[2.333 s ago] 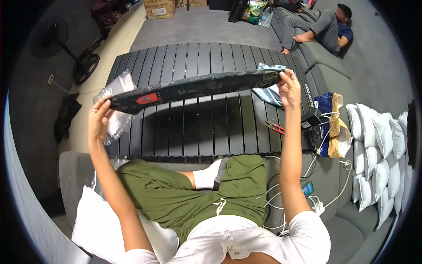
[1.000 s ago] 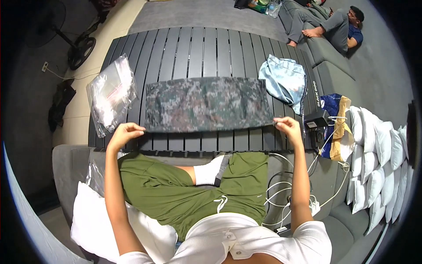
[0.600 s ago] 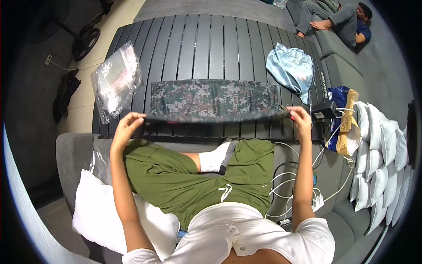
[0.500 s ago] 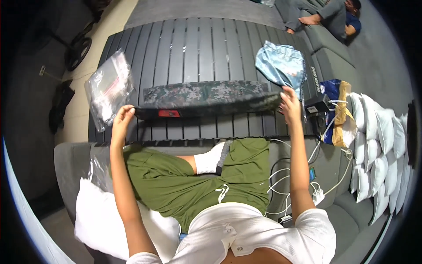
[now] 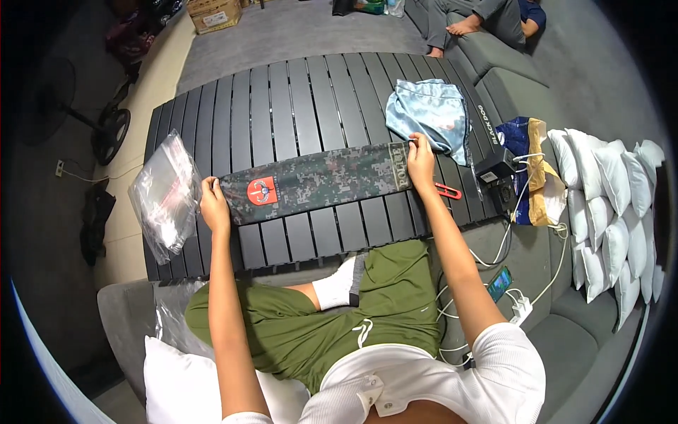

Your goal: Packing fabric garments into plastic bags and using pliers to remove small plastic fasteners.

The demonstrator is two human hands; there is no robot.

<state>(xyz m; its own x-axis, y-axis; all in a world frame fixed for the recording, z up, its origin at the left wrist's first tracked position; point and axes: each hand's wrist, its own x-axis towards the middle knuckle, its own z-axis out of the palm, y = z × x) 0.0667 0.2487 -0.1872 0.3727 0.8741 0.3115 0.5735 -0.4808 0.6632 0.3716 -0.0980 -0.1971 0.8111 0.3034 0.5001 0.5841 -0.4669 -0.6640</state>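
A long camouflage arm sleeve [image 5: 318, 177] is stretched out over the dark slatted table [image 5: 275, 247], with a red emblem at its left end and pale lettering at its right. My left hand [image 5: 215, 205] pinches its left end near the upper corner. At the other end, my right hand [image 5: 421, 164] grips the upper right corner. Just beyond that hand lies a crumpled light blue satin cloth [image 5: 431, 109]. A red slotted tool [image 5: 448, 191] rests on the table beside my right wrist, partly hidden by it.
Clear plastic bags [image 5: 168, 201] lie at the table's left edge. On the right are a black charger box [image 5: 494, 166], a blue and tan bag [image 5: 533, 169], stacked white pillow packs [image 5: 600, 205], cables and a phone [image 5: 499, 284]. Another person [image 5: 480, 21] reclines on the far sofa.
The sleeve was edge-on and sagging; now its broad face shows flat, with the emblem in full. My hands are closer together. The view has shifted, and the red tool has come into sight.
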